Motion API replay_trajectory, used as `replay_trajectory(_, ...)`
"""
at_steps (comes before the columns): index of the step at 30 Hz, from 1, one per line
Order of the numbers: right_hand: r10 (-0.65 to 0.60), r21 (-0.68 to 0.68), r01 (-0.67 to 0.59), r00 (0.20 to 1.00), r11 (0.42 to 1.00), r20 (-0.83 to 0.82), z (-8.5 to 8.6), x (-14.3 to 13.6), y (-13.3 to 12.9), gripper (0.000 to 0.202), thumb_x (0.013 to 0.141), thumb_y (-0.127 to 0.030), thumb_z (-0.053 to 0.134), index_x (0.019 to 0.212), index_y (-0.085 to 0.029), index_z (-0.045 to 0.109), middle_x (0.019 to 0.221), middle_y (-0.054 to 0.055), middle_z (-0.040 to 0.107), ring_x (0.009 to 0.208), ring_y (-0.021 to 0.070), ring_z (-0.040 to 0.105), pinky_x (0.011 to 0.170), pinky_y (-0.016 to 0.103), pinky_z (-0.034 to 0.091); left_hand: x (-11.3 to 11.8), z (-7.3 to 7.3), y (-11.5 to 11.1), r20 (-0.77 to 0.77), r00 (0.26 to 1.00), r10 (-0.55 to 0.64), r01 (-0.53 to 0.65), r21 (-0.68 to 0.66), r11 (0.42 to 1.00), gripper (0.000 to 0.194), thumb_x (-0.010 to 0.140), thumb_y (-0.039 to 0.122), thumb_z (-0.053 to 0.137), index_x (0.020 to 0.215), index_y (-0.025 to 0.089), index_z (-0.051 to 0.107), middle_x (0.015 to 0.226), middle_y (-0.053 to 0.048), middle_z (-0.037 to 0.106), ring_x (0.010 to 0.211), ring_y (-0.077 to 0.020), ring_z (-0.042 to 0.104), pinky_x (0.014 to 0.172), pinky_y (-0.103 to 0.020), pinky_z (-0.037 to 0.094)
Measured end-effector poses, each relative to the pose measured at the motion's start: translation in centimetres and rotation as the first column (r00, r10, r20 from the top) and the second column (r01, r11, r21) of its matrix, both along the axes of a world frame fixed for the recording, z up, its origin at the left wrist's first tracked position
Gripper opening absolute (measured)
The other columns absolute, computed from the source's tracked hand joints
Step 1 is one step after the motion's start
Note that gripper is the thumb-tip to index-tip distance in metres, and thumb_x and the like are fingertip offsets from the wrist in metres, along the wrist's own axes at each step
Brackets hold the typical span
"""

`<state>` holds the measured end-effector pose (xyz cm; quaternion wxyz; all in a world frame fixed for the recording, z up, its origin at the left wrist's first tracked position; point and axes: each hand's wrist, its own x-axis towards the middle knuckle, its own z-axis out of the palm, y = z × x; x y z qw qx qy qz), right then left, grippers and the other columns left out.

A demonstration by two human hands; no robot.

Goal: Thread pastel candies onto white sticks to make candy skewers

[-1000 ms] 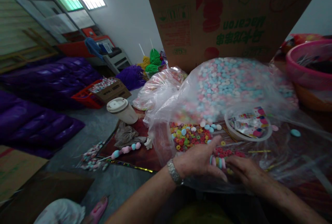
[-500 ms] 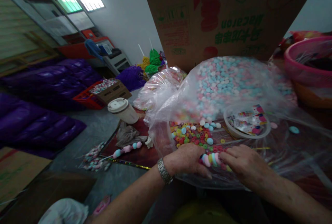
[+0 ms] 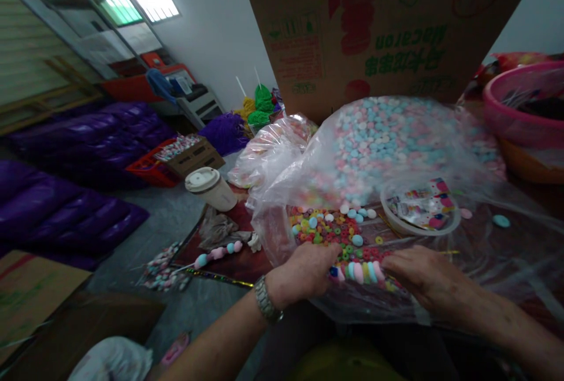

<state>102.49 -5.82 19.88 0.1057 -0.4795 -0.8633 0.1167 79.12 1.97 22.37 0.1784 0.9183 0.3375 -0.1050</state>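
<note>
A candy skewer (image 3: 365, 272), a row of pink, blue and yellow pieces, lies level between my hands over the plastic sheet. My left hand (image 3: 305, 270), with a metal watch on its wrist, is closed on its left end, where a dark blue bit shows. At the other end, the fingers of my right hand (image 3: 420, 272) pinch around the last pieces; their tips are partly hidden. Just behind the skewer lie loose ring-shaped candies (image 3: 337, 231) in several colours. Pastel candies fill a clear plastic bag (image 3: 317, 154) further back.
A round clear tub (image 3: 453, 225) with printed packets stands behind my right hand. A lidded paper cup (image 3: 224, 196) and a finished-looking candy skewer (image 3: 218, 253) are at the left table edge. Behind stands a large cardboard box (image 3: 304, 34); a pink basket (image 3: 497, 102) is at right.
My left hand has shifted slightly left and my right hand slightly right, so more of the candy skewer shows between them.
</note>
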Motion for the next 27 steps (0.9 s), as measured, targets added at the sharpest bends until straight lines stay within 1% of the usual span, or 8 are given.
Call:
replay_trajectory(6, -0.165, -0.072, 0.157, 0.979, 0.985, -0.116, -3.2, -2.9, -1.1, 0.023, 0.082, -0.011, 0.038, 0.088, -0.02, 0.058, 0.078, 0.004, 0.064, 0.068, 0.0167, 0.058, 0.059, 0.025, 0.037, 2.6, -1.0, 0.7, 0.145, 0.977, -0.159, 0.157, 0.024, 0.987, 0.044, 0.065, 0.019, 0.063, 0.108, 0.019, 0.056, 0.066, -0.006, 0.063, 0.056, -0.0267, 0.061, 0.055, -0.031, 0.046)
replay_trajectory(10, -0.366, -0.315, 0.254, 0.85, 0.915, -0.379, -5.3, -4.0, -1.3, 0.024, 0.087, -0.021, 0.035, 0.083, -0.02, 0.058, 0.074, 0.003, 0.062, 0.068, 0.0166, 0.057, 0.061, 0.025, 0.04, 3.3, -1.2, 0.7, 0.321, 0.92, -0.222, 0.213, 0.066, 0.975, 0.063, 0.059, 0.02, 0.072, 0.119, 0.021, 0.052, 0.072, -0.006, 0.064, 0.068, -0.0294, 0.062, 0.069, -0.039, 0.047)
replay_trajectory(13, -0.53, -0.518, 0.222, 0.62, 0.826, -0.579, -6.5, -3.9, -1.0, 0.028, 0.088, -0.039, 0.04, 0.078, -0.019, 0.057, 0.067, 0.001, 0.058, 0.065, 0.0165, 0.055, 0.057, 0.025, 0.04, 2.2, -1.4, 0.2, 0.657, 0.752, 0.059, -0.078, 0.0, 0.997, 0.06, 0.06, 0.033, 0.076, 0.114, 0.024, 0.053, 0.099, -0.009, 0.063, 0.097, -0.0305, 0.057, 0.09, -0.043, 0.039)
replay_trajectory(14, -0.585, -0.588, 0.191, 0.536, 0.786, -0.609, -6.7, -3.8, -0.9, 0.031, 0.087, -0.044, 0.042, 0.077, -0.019, 0.057, 0.061, -0.001, 0.054, 0.059, 0.0151, 0.052, 0.052, 0.023, 0.038, 1.7, -1.7, 0.0, 0.785, 0.558, 0.268, -0.286, -0.12, 0.951, 0.052, 0.064, 0.037, 0.073, 0.109, 0.024, 0.053, 0.101, -0.008, 0.061, 0.099, -0.0278, 0.056, 0.091, -0.041, 0.039)
replay_trajectory(16, -0.683, -0.715, 0.094, 0.403, 0.693, -0.609, -6.7, -3.8, -1.0, 0.038, 0.084, -0.054, 0.044, 0.077, -0.019, 0.055, 0.049, -0.006, 0.042, 0.044, 0.0107, 0.04, 0.042, 0.021, 0.029, 0.9, -2.7, -0.4, 0.777, 0.007, 0.629, -0.493, -0.544, 0.678, 0.044, 0.07, 0.042, 0.069, 0.105, 0.023, 0.048, 0.095, -0.005, 0.06, 0.091, -0.0212, 0.058, 0.084, -0.035, 0.044)
replay_trajectory(18, -0.744, -0.795, -0.027, 0.333, 0.606, -0.579, -6.1, -4.4, -1.2, 0.042, 0.081, -0.06, 0.046, 0.076, -0.019, 0.052, 0.045, -0.009, 0.033, 0.038, 0.0075, 0.027, 0.038, 0.019, 0.019, 0.6, -3.7, -0.6, 0.475, -0.288, 0.832, -0.249, -0.876, 0.413, 0.053, 0.067, 0.044, 0.072, 0.106, 0.022, 0.044, 0.09, -0.003, 0.059, 0.081, -0.0179, 0.06, 0.075, -0.031, 0.047)
replay_trajectory(22, -0.735, -0.831, -0.21, 0.392, 0.515, -0.554, -4.5, -5.9, -1.8, 0.044, 0.082, -0.061, 0.044, 0.068, -0.02, 0.044, 0.046, -0.009, 0.033, 0.036, 0.0061, 0.02, 0.036, 0.019, 0.015, 1.7, -3.6, -0.4, 0.113, -0.214, 0.97, 0.264, -0.95, 0.168, 0.058, 0.059, 0.042, 0.079, 0.104, 0.02, 0.049, 0.079, -0.001, 0.061, 0.071, -0.0173, 0.062, 0.064, -0.027, 0.048)
replay_trajectory(27, -0.462, -0.456, 0.203, 0.671, 0.867, -0.579, -5.4, -6.6, -2.4, 0.027, 0.088, -0.034, 0.035, 0.086, -0.019, 0.057, 0.072, 0.005, 0.06, 0.065, 0.018, 0.056, 0.06, 0.027, 0.043, 4.0, -2.3, 0.1, -0.002, -0.303, 0.953, 0.344, -0.933, 0.107, 0.041, 0.06, 0.028, 0.08, 0.09, 0.017, 0.055, 0.052, 0.008, 0.051, 0.045, -0.0073, 0.052, 0.06, -0.024, 0.049)
